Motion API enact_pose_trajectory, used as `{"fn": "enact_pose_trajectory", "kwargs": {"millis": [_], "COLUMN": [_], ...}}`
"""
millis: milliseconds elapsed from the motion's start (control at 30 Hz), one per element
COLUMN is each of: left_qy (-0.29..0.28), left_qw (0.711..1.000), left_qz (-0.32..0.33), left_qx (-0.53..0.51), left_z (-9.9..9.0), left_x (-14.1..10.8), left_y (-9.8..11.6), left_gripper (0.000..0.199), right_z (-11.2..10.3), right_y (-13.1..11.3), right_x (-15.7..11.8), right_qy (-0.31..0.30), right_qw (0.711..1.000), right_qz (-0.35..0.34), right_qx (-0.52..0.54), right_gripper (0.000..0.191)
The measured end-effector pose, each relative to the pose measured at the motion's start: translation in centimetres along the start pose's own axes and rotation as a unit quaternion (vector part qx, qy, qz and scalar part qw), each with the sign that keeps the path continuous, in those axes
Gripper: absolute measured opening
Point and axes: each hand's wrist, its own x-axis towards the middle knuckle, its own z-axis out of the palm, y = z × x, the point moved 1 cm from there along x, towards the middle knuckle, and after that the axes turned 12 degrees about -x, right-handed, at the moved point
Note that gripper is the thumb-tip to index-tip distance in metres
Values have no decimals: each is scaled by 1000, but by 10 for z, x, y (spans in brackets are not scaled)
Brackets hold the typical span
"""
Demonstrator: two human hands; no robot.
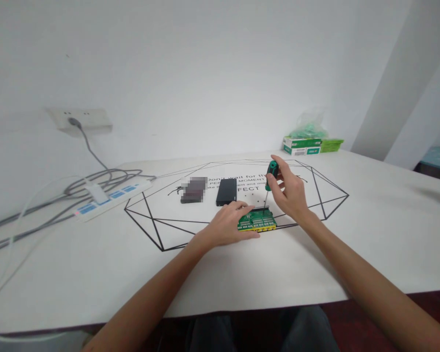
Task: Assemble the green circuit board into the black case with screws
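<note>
A green circuit board (257, 220) with a yellow strip along its near edge lies on the white table. My left hand (231, 225) grips the board's left end between thumb and fingers. In my right hand (288, 188) is a green and black screwdriver (273, 171), held nearly upright, its thin shaft pointing down at the right part of the board. Whether the tip sits in a screw is too small to tell. Beyond my left hand lies a black rectangular box (226, 191), and left of that a dark, pixelated object (194, 189).
On the left, a white power strip (113, 199) lies among grey cables (91, 183), below a wall socket (81, 119). Green and white boxes (301, 146) with a plastic bag (310, 124) on top stand at the back right. The table's near edge runs below my forearms.
</note>
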Motion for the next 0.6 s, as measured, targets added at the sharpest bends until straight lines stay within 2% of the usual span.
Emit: {"fn": "enact_pose_trajectory", "kwargs": {"millis": [267,467,600], "left_qy": [5,1,2], "left_qw": [1000,1000,1000], "left_qz": [6,12,13], "left_qx": [2,2,-2], "left_z": [2,1,1], "left_x": [-1,-1,-1], "left_y": [-4,-3,-2], "left_gripper": [73,70,68], "right_z": [3,2,1], "right_y": [2,1,0], "right_x": [0,0,-1], "right_qy": [-13,17,0], "right_qw": [1000,999,999], "right_qz": [-22,-22,-26], "right_qx": [-18,-46,-32], "right_gripper": [47,45,46]}}
